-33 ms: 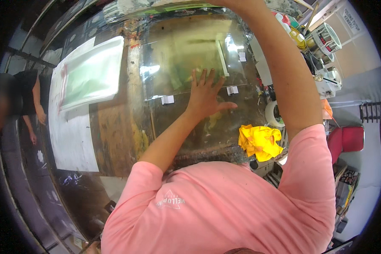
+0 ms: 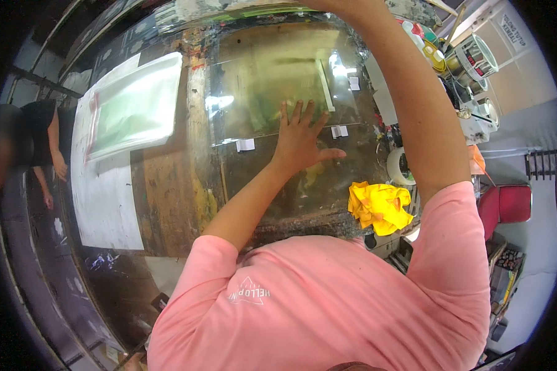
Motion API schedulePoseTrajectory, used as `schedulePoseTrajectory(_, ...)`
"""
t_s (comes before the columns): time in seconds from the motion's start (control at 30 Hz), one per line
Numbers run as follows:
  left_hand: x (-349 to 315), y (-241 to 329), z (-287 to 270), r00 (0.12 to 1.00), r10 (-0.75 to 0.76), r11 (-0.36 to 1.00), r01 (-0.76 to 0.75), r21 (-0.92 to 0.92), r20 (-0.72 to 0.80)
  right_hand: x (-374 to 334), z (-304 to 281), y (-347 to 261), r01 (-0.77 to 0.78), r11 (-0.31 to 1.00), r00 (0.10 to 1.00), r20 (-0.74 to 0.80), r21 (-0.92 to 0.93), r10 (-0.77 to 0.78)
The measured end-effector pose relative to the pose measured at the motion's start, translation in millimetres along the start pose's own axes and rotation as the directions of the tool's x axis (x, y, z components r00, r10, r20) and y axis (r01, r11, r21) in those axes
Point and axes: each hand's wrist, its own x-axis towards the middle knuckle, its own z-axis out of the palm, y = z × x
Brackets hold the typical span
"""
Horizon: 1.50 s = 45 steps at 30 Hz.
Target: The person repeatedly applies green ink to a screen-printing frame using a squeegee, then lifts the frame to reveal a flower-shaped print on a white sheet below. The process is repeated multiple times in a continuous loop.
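Observation:
My left hand lies with its fingers spread, palm down, the fingertips over the near edge of a clear plastic sheet. Small white tabs sit along the sheet's near edge, one of them close to my thumb. A narrow white strip runs up the sheet's right side. My right arm stretches far forward; only a bit of my right hand shows at the top edge, its fingers cut off. To the right of my left hand sits a crumpled yellow cloth.
A stack of clear plastic sheets lies on white paper at the left of the stained table. Cans and a tape roll crowd the right side. Another person stands at far left; a red chair is at right.

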Motion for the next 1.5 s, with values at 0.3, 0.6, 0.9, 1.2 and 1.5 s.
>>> schedulePoseTrajectory(0.3,-8.3,0.1,-1.5,1.000,0.016,1.000,-0.016,0.003,-0.003,-5.6,-9.1,-14.7,0.031,0.999,0.999,-0.013,0.033,-0.030)
schedulePoseTrajectory(0.6,-0.2,-11.3,-48.2,0.956,-0.244,0.928,0.182,-0.324,-0.163,-3.5,-11.8,-11.1,-0.050,0.999,0.995,0.085,0.016,0.049)
schedulePoseTrajectory(0.9,-70.0,-76.3,-188.5,0.800,-0.597,0.394,0.228,-0.890,-0.058,-116.1,6.9,-38.5,0.143,0.981,0.956,0.239,0.129,-0.170)
schedulePoseTrajectory(1.2,-129.3,-99.0,-73.7,0.828,-0.501,0.865,0.491,-0.106,-0.250,-184.5,58.6,-28.8,-0.338,0.863,0.588,0.800,0.376,-0.118)
schedulePoseTrajectory(1.5,-104.8,-130.5,-58.5,0.830,-0.522,0.852,0.499,-0.157,-0.195,-223.1,123.1,-43.2,-0.046,0.974,0.890,0.453,0.221,-0.061)
